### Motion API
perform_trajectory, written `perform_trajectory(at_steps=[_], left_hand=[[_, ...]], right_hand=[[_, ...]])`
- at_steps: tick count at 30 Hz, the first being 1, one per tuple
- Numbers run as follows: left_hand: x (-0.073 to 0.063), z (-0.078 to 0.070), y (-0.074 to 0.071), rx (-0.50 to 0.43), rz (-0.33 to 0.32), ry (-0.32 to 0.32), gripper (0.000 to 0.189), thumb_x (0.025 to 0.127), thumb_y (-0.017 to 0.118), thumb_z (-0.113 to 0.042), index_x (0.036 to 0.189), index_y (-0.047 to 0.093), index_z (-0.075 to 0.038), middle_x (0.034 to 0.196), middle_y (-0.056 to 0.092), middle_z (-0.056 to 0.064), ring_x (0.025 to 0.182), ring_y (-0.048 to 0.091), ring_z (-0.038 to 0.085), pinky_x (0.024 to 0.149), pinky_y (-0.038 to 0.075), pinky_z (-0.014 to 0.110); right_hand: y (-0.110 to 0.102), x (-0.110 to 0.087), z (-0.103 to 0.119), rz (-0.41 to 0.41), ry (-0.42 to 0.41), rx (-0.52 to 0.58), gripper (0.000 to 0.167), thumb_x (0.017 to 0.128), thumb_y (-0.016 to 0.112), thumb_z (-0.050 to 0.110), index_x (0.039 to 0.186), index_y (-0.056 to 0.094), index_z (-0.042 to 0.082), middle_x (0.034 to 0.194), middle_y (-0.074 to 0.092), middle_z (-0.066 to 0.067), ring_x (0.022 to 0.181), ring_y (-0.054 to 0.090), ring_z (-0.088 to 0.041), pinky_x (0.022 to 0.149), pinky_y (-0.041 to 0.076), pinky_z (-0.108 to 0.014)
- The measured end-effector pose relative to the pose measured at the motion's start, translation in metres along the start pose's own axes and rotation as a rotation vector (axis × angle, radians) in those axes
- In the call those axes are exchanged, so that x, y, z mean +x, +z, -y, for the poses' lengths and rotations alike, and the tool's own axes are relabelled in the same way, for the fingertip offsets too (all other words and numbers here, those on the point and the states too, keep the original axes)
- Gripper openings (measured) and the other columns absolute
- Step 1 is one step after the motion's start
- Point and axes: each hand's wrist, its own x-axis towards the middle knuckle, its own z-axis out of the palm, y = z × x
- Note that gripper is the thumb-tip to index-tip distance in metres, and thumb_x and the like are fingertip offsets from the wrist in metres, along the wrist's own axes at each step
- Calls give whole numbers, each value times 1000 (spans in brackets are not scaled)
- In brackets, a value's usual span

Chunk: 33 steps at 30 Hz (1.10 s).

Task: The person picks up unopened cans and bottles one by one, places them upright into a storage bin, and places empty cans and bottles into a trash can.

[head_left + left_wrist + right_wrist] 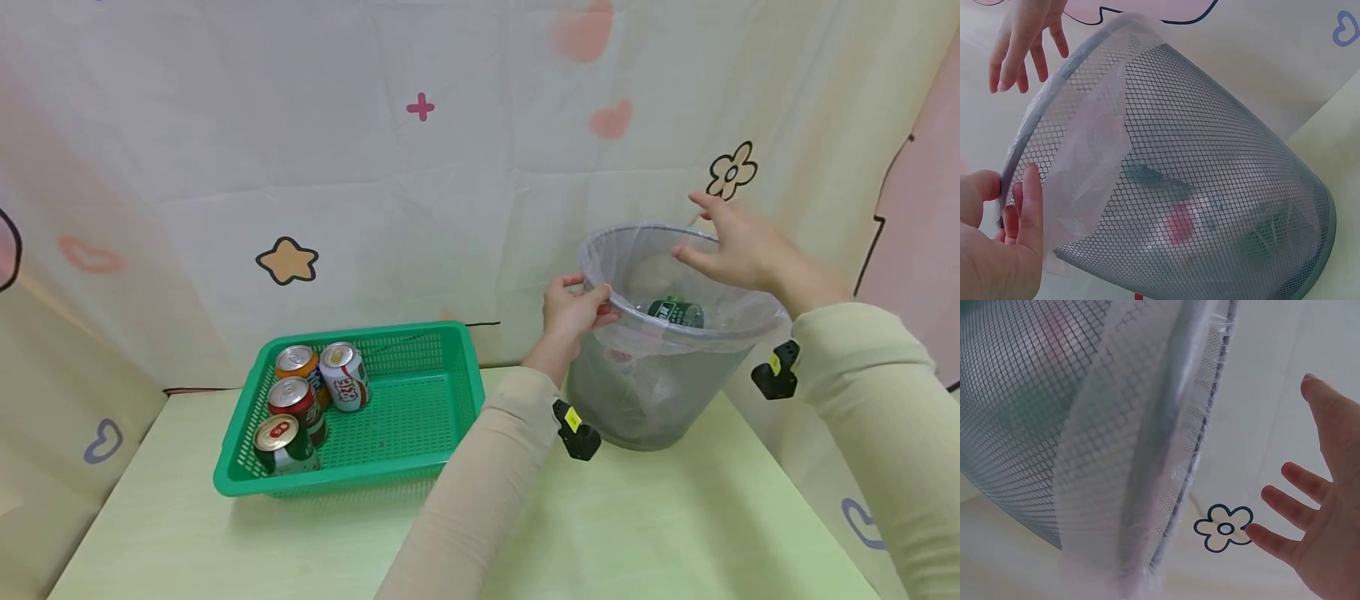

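My left hand (568,315) grips the near-left rim of a grey mesh wastebasket (637,408), thumb and fingers on either side of the rim in the left wrist view. The wastebasket leans, its mouth lined with a clear plastic bag (750,317) folded over the edge. Inside lies a green-labelled bottle (677,312); through the mesh, blurred green shapes and a red spot (1180,223) show low down. Over the far-right side of the mouth hovers my right hand (746,246), fingers spread and holding nothing. The right wrist view shows that hand (1335,531) apart from the rim.
A green plastic basket (405,417) stands on the pale table (360,542) to the left. Grouped at its left end are an orange can (295,360), a white can (346,379), a red can (296,404) and a dark green can (283,450). A patterned curtain (450,208) hangs behind.
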Motion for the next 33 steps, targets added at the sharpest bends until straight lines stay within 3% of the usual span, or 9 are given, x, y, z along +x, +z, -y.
perform_trajectory(at_steps=[5, 13, 22, 26, 30, 33], left_hand=[[-1, 1, 1, 55, -36, 32, 37, 79, 66, -1, 111, 48, -11, 77, 53, 5, 54, 56, 12, 55, 56, 27], [-7, 2, 3, 150, -53, 136, 37, 79, 67, -5, 112, 49, -12, 72, 51, 1, 49, 56, 12, 52, 55, 27], [-9, 0, 1, 421, -105, 284, 29, 80, 68, -16, 106, 55, -11, 70, 55, -3, 47, 64, 17, 42, 50, 21], [-7, -4, -6, 582, -113, 325, 35, 80, 70, -25, 110, 55, -13, 78, 58, -2, 57, 61, 9, 52, 48, 19], [-4, -10, -18, 741, -98, 360, 40, 80, 70, -33, 112, 54, -15, 90, 58, 0, 76, 54, 14, 64, 45, 25], [-3, -14, -26, 795, -59, 385, 38, 81, 68, -33, 110, 54, -15, 95, 58, 1, 82, 54, 15, 68, 45, 27]], right_hand=[[8, -5, 1, -43, -36, -8, 72, 91, 53, 35, 144, 18, 0, 129, 40, -33, 119, 38, -47, 94, 32, -62], [14, -12, 6, -104, -40, 0, 66, 92, 51, 34, 143, 23, 3, 128, 45, -29, 117, 41, -46, 93, 33, -61], [20, -14, 17, -151, -69, -8, 65, 91, 55, 31, 143, 26, 5, 125, 49, -25, 113, 45, -41, 92, 37, -58], [23, -14, 23, -156, -103, 2, 64, 91, 56, 31, 142, 27, 5, 125, 49, -24, 114, 45, -41, 93, 37, -57], [26, -11, 30, -143, -128, 11, 63, 91, 55, 32, 142, 29, 6, 127, 49, -22, 115, 45, -40, 93, 37, -58], [28, -9, 33, -143, -132, 4, 62, 91, 55, 33, 142, 30, 7, 129, 47, -21, 116, 45, -40, 93, 37, -58]])
